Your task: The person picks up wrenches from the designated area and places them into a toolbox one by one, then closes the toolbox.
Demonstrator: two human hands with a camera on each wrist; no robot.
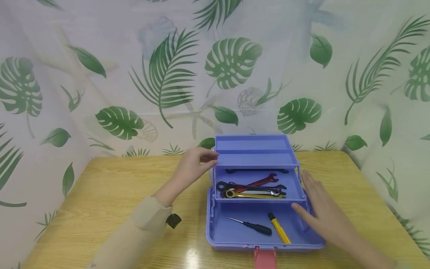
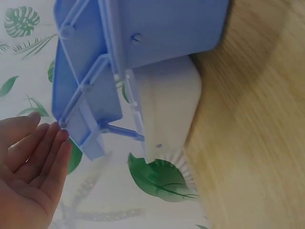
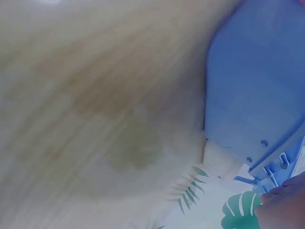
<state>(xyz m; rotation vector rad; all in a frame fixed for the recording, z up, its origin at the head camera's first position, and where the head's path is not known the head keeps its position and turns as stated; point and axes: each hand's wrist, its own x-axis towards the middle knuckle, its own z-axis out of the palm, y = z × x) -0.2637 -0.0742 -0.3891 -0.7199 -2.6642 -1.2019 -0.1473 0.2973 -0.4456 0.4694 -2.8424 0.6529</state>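
A blue-purple toolbox [image 1: 215,239] stands unfolded on the table, its two stepped trays raised. My left hand [image 1: 193,166] is at the left end of the upper tray [image 1: 255,158], fingertips at its edge; in the left wrist view the fingers [image 2: 50,155] look nearly straight. My right hand [image 1: 324,213] lies along the right side of the box with fingers extended. Several wrenches lie in the lower tray [image 1: 292,183], among them a red wrench [image 1: 258,183] and a yellow wrench [image 1: 255,195]. In the bottom sit a black screwdriver [image 1: 256,227] and a yellow-handled tool [image 1: 279,228].
A pink latch [image 1: 264,258] hangs from the toolbox's front. The wooden table [image 1: 111,194] extends to both sides, and a leaf-patterned cloth [image 1: 174,93] hangs behind it. Hinged arms [image 2: 93,76] link the trays at the side, with a white lid [image 2: 171,102] behind.
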